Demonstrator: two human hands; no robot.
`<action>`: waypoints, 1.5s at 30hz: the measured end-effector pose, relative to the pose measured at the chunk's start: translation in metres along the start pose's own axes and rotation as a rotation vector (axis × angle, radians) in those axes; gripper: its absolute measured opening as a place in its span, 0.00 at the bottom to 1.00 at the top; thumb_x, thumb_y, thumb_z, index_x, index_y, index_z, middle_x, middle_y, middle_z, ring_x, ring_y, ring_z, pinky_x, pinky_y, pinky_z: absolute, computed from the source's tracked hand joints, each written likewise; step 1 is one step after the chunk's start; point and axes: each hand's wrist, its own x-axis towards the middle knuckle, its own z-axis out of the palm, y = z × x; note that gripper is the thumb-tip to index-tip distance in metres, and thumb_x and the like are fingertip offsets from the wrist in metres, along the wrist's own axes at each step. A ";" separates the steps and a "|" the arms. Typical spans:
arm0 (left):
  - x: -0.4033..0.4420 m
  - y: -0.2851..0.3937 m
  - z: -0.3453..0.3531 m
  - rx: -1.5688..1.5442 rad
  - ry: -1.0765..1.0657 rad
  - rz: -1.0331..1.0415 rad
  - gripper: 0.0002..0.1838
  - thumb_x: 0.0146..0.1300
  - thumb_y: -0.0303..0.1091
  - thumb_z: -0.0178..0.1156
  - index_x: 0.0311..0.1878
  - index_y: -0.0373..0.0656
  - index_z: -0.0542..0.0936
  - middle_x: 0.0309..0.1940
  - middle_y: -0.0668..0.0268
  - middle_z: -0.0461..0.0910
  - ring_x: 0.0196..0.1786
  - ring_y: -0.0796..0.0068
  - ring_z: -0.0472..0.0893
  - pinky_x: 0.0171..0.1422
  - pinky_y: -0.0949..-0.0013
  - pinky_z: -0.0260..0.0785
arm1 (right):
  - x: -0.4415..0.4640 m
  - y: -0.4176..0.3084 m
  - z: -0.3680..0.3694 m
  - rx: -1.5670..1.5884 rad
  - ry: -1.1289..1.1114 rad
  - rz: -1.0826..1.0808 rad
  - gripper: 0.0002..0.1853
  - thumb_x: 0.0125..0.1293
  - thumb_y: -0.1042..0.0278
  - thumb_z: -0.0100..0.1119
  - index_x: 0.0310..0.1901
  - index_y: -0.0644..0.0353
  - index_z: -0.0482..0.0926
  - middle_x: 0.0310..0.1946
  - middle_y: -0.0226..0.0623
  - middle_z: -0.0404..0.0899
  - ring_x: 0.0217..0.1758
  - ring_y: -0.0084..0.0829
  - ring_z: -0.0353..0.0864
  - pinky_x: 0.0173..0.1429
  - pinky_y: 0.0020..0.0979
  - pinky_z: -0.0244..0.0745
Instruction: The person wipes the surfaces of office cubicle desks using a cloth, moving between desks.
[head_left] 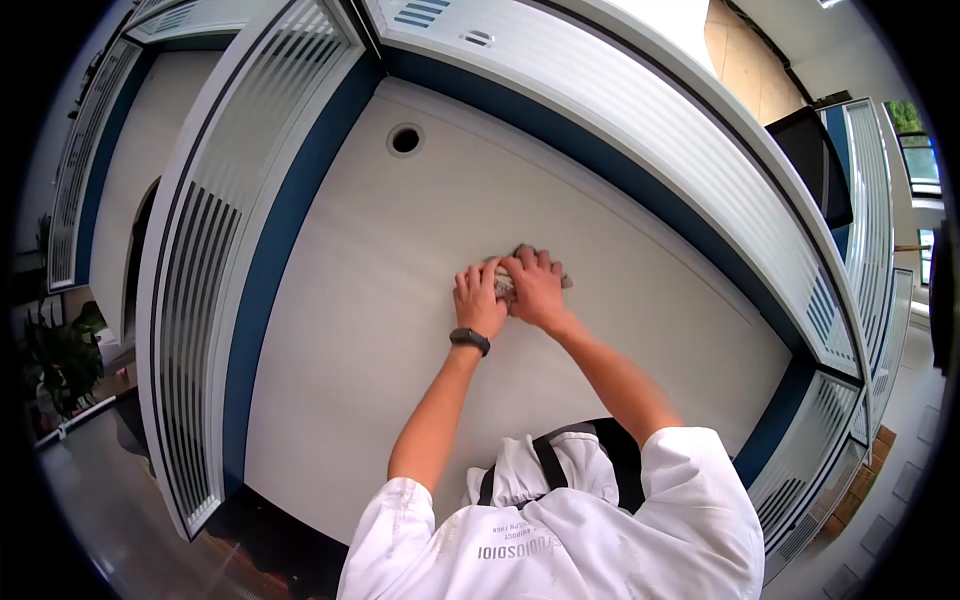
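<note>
A crumpled greyish cloth (505,287) lies on the white desktop (400,270), near its middle. My right hand (538,288) presses down on the cloth with bent fingers, and bits of fabric stick out past the fingertips and on the right side. Close against it, my left hand (480,300) grips the cloth's left part, its fingers curled. On my left wrist sits a dark band (470,342). Much of the cloth is hidden under both hands.
A round cable hole (405,140) opens in the desk's far left corner. Slatted partition panels with blue lower strips (290,230) border the desk on the left, back and right. A dark monitor (812,165) stands beyond the back panel. Plants (60,365) are at far left.
</note>
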 end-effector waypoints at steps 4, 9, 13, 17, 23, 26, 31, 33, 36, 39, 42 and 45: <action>0.104 -0.011 -0.018 0.062 0.102 0.038 0.32 0.47 0.21 0.59 0.59 0.55 0.70 0.55 0.67 0.70 0.61 0.59 0.64 0.62 0.54 0.61 | 0.104 -0.002 -0.019 0.008 0.038 0.116 0.34 0.38 0.64 0.72 0.53 0.46 0.73 0.53 0.38 0.68 0.58 0.46 0.62 0.57 0.47 0.59; 0.184 -0.029 -0.053 0.145 0.130 0.036 0.31 0.48 0.21 0.57 0.58 0.58 0.73 0.55 0.68 0.73 0.61 0.58 0.67 0.61 0.56 0.64 | 0.184 -0.013 -0.014 -0.081 0.179 0.101 0.30 0.42 0.56 0.72 0.51 0.47 0.75 0.53 0.36 0.68 0.60 0.44 0.62 0.59 0.50 0.57; 0.215 -0.026 -0.076 0.330 0.094 -0.006 0.30 0.49 0.21 0.57 0.58 0.58 0.73 0.56 0.68 0.73 0.62 0.57 0.67 0.59 0.56 0.66 | 0.218 -0.030 -0.013 -0.070 0.194 0.214 0.28 0.44 0.56 0.70 0.51 0.46 0.75 0.54 0.36 0.68 0.61 0.44 0.61 0.60 0.53 0.56; 0.207 -0.032 -0.066 0.253 0.119 0.066 0.31 0.51 0.21 0.57 0.61 0.55 0.70 0.58 0.64 0.71 0.63 0.56 0.66 0.61 0.55 0.66 | 0.211 -0.023 0.010 -0.038 0.258 0.205 0.35 0.36 0.59 0.74 0.52 0.45 0.73 0.55 0.34 0.67 0.62 0.44 0.61 0.59 0.50 0.58; 0.135 -0.026 -0.070 0.262 -0.037 0.145 0.43 0.50 0.28 0.63 0.70 0.48 0.55 0.66 0.59 0.62 0.68 0.56 0.61 0.68 0.57 0.60 | 0.172 -0.008 0.002 0.019 0.167 0.098 0.33 0.41 0.65 0.72 0.54 0.45 0.73 0.56 0.36 0.67 0.65 0.45 0.60 0.61 0.52 0.58; 0.078 -0.021 -0.061 0.116 -0.075 0.203 0.43 0.50 0.28 0.62 0.71 0.47 0.54 0.69 0.59 0.58 0.70 0.57 0.59 0.70 0.60 0.58 | 0.127 0.004 0.004 0.013 0.044 0.072 0.37 0.39 0.66 0.75 0.56 0.45 0.71 0.59 0.38 0.65 0.65 0.47 0.59 0.62 0.53 0.57; -0.028 -0.016 -0.020 0.078 -0.081 0.193 0.40 0.49 0.28 0.63 0.68 0.48 0.58 0.69 0.61 0.58 0.71 0.58 0.58 0.68 0.58 0.61 | 0.011 0.003 0.006 -0.050 0.049 0.055 0.37 0.38 0.66 0.75 0.55 0.44 0.70 0.56 0.39 0.67 0.63 0.48 0.62 0.58 0.55 0.62; -0.074 -0.014 -0.004 0.059 -0.069 0.194 0.38 0.48 0.30 0.64 0.65 0.48 0.60 0.68 0.60 0.59 0.71 0.58 0.59 0.65 0.57 0.64 | -0.038 0.008 0.030 -0.095 0.034 0.054 0.41 0.34 0.65 0.75 0.57 0.43 0.68 0.57 0.38 0.64 0.61 0.48 0.61 0.55 0.52 0.64; -0.130 -0.024 0.016 0.035 -0.051 0.228 0.36 0.47 0.30 0.64 0.62 0.48 0.62 0.66 0.60 0.61 0.70 0.58 0.59 0.62 0.55 0.67 | -0.106 -0.011 0.047 -0.102 0.074 0.166 0.42 0.33 0.64 0.75 0.57 0.43 0.68 0.56 0.36 0.64 0.59 0.46 0.62 0.53 0.50 0.65; -0.186 -0.035 0.025 0.014 -0.040 0.236 0.36 0.45 0.31 0.65 0.61 0.48 0.63 0.65 0.61 0.62 0.69 0.58 0.60 0.62 0.55 0.67 | -0.161 -0.026 0.065 -0.140 0.052 0.189 0.42 0.33 0.64 0.75 0.56 0.46 0.68 0.54 0.37 0.65 0.58 0.45 0.64 0.53 0.48 0.65; -0.235 -0.049 0.034 -0.015 -0.016 0.249 0.36 0.44 0.31 0.65 0.60 0.49 0.63 0.64 0.62 0.62 0.69 0.58 0.61 0.61 0.54 0.68 | -0.205 -0.020 0.113 -0.150 0.139 0.103 0.40 0.34 0.64 0.75 0.56 0.48 0.69 0.51 0.39 0.68 0.56 0.44 0.66 0.54 0.47 0.65; -0.263 -0.062 0.031 -0.017 -0.050 0.244 0.37 0.44 0.31 0.66 0.60 0.51 0.63 0.64 0.63 0.63 0.68 0.59 0.61 0.62 0.52 0.66 | -0.226 -0.036 0.117 -0.156 0.149 0.053 0.39 0.36 0.64 0.74 0.56 0.50 0.69 0.49 0.41 0.70 0.54 0.43 0.68 0.55 0.45 0.66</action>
